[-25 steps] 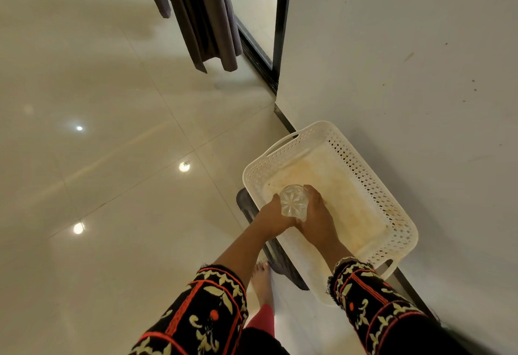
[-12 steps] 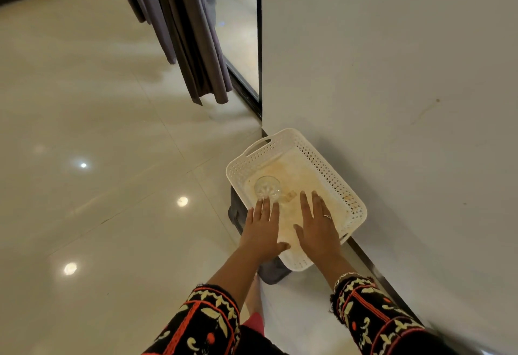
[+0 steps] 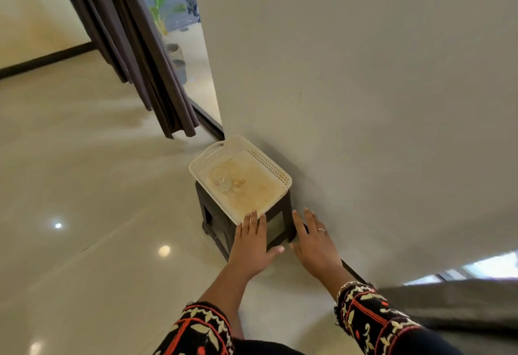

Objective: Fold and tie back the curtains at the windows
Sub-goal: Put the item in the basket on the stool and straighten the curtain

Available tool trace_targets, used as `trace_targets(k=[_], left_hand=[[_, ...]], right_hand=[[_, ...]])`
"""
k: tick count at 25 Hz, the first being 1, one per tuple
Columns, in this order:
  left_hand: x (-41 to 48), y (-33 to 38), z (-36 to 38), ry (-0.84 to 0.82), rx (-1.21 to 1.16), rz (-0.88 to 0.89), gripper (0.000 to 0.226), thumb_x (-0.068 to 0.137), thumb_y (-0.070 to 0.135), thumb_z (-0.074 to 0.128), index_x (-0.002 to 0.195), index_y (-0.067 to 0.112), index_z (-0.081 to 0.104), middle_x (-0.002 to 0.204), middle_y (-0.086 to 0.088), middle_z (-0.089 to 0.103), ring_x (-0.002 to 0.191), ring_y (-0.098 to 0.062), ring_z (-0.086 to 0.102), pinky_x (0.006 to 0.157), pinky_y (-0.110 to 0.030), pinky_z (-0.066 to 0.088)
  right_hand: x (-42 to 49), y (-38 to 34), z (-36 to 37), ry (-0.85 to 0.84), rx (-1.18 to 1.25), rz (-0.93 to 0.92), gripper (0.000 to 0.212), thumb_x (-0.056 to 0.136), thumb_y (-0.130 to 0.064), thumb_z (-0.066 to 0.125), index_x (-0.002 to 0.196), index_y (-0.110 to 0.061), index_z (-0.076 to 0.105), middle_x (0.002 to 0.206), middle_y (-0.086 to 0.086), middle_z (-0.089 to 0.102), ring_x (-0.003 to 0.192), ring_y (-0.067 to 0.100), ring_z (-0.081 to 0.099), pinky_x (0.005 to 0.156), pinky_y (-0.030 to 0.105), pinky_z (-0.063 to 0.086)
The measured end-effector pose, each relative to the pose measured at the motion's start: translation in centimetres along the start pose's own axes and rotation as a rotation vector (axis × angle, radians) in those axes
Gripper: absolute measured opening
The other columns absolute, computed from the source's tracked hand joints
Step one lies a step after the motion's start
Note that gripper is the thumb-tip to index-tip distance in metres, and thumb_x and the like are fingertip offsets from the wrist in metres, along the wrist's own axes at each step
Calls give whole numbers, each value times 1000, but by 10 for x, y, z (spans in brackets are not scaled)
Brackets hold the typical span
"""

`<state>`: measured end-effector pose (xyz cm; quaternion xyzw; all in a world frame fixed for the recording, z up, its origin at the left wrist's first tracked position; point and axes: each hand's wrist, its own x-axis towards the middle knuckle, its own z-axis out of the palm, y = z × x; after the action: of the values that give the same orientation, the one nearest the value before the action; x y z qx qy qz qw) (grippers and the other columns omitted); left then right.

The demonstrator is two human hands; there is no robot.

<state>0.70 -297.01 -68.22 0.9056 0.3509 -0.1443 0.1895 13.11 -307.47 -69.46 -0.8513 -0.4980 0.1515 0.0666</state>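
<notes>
The dark grey-brown pleated fabric curtain (image 3: 145, 54) hangs untied beside the window (image 3: 196, 74) at the floor's far edge, well apart from the left grip (image 3: 249, 245) and right grip (image 3: 314, 242), both flat-fingered and empty, and it looks soft and light, probably best gathered round its folds mid-height.

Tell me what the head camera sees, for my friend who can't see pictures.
The left hand and right hand, both open, reach toward a white tray on a dark stool beside a wall. A clear glass is in the tray. Behind, a dark curtain hangs loose at the window.
</notes>
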Motion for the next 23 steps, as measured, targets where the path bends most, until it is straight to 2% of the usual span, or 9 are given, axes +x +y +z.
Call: trace_targets(k=[5,14,23], left_hand=[[-54,44,3,-20,37,103,85,92,57,32,147,9,-10,155,-13,-15,144,-26,-14,115,-38,-6],[-147,83,39,-60,76,248,82,93,55,32,147,9,-7,156,-12,-11,144,-23,-13,117,-37,-2],[-262,139,103,-124,140,466,83,92,56,35,148,10,-7,156,-10,-13,144,-23,-12,116,-36,-2]], right_hand=[[-69,13,-15,64,23,76,70,97,-37,40,149,-21,-3,157,11,-1,145,29,2,117,39,14],[-210,15,1,152,63,213,70,97,-32,43,150,-18,0,157,13,2,146,27,2,118,35,8],[-378,10,38,245,141,445,73,94,-41,46,150,-20,5,157,9,7,146,25,6,117,32,8]])
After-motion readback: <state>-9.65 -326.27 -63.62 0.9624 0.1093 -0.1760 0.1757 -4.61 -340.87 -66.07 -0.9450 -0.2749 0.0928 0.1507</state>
